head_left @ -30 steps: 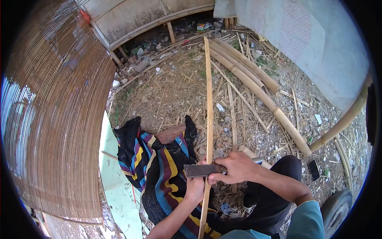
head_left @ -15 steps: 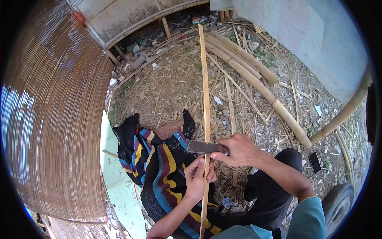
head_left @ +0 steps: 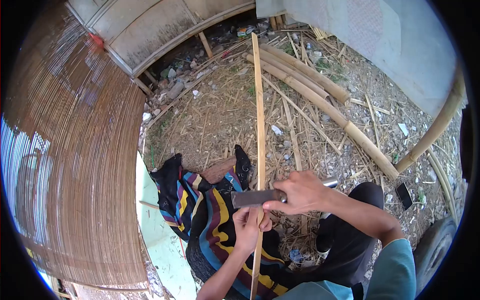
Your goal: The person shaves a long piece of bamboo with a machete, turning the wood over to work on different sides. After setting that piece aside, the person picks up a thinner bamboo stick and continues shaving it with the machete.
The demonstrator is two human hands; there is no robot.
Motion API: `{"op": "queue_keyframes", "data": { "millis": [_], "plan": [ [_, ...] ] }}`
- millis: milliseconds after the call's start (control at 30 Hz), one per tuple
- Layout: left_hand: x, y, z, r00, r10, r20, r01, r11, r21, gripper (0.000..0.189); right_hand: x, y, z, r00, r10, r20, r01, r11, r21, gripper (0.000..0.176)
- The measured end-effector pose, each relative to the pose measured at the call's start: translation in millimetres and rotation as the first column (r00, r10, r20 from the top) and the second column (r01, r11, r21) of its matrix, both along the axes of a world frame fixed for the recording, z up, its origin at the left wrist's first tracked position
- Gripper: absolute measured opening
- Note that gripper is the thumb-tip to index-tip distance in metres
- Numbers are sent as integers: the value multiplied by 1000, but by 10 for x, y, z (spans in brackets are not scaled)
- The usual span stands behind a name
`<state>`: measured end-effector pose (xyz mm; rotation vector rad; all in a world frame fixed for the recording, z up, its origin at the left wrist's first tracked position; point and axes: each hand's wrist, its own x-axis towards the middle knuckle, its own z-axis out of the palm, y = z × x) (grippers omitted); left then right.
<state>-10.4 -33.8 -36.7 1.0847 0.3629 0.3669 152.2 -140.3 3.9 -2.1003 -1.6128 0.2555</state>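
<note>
A long, narrow bamboo strip [head_left: 260, 130] runs upright through the middle of the view, from my lap out over the ground. My left hand [head_left: 248, 227] is closed around it just below the blade. In my right hand [head_left: 300, 192] is a broad-bladed knife [head_left: 252, 198], its dark rectangular blade lying across the strip. A shiny metal end of the handle [head_left: 330, 182] sticks out past my right hand. Beneath the strip, a striped cloth [head_left: 212, 210] in black, blue, yellow and maroon drapes over my leg. How deep the edge sits in the bamboo is hidden.
Thick bamboo poles [head_left: 320, 105] lie at the upper right. A woven bamboo screen [head_left: 80, 165] stands at left, beside a pale green board [head_left: 162, 250]. To the right are a phone [head_left: 404, 196] and a tyre [head_left: 435, 250]. Bamboo scraps litter the ground.
The view has shifted slightly, so most things sit a little lower and to the right. Both hands keep their hold, and the knife's handle end now shows beyond my right hand.
</note>
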Motion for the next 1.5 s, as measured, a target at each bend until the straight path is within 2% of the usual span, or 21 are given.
{"op": "queue_keyframes", "data": {
  "millis": [33,133,167,233,333,400,467,600,633,700,800,833,900,967,1033,1100,1167,1200,1267,1367,1500],
  "plan": [
    [53,-75,92,994,98,-53,-100,994,-34,25,-95,-23,14,997,18,75,-20,1000,19,66],
    [37,3,5,999,39,-6,-38,995,90,25,-24,18,13,995,-14,97,10,999,38,69],
    [48,-98,109,991,99,-89,-90,992,90,28,186,107,-14,992,-105,-77,104,995,-11,76],
    [13,-68,81,991,36,-132,-19,991,129,30,693,234,38,918,-392,-62,393,920,0,77],
    [44,-43,43,981,-34,-193,63,988,143,36,980,227,-7,895,-446,13,446,894,-46,78],
    [72,12,-37,985,-52,-165,74,989,130,37,827,151,35,902,-431,-27,431,902,-10,80],
    [84,11,54,987,-51,-152,66,993,95,36,635,123,86,915,-304,-267,273,951,-146,80],
    [118,149,32,995,-24,-101,26,999,21,30,173,44,-30,992,-48,-113,39,996,-84,78],
    [114,208,-14,995,-91,-33,91,996,6,25,89,28,-40,992,-46,-117,36,996,-81,78],
    [135,144,50,997,-39,-67,37,999,-34,24,-24,11,-64,993,69,-97,-79,991,-105,77],
    [129,139,25,994,-18,-105,12,998,-57,25,-2,25,-108,996,80,-41,-83,993,-81,68],
    [125,134,14,993,-18,-116,16,1000,-25,26,29,36,-148,996,68,57,-69,997,17,68],
    [130,61,114,993,-22,-114,21,1000,-11,30,340,104,-47,979,-96,-180,81,993,-87,76],
    [69,-22,89,990,-50,-132,51,999,4,32,860,171,6,914,-362,-184,340,930,-140,76],
    [69,-11,-3,978,-117,-175,138,984,113,37,1159,151,-49,890,-444,-106,438,896,-70,77],
    [114,27,-19,981,-135,-137,148,985,89,37,1224,108,-62,855,-519,-24,518,855,-10,78],
    [116,30,32,986,-127,-111,136,988,71,37,932,89,-101,886,-428,-180,434,901,-10,79],
    [112,46,34,985,-130,-111,138,988,73,37,800,73,-49,885,-430,-181,436,900,-8,79],
    [126,90,27,989,-106,-102,113,992,62,37,556,24,73,959,-235,-162,215,968,-130,80],
    [135,99,37,991,-69,-115,81,991,102,37,270,24,-53,987,-110,-118,97,989,-110,72],
    [140,98,-1,992,-57,-116,75,985,157,34,213,13,-88,989,-66,-130,56,996,-74,68]
  ]
}}
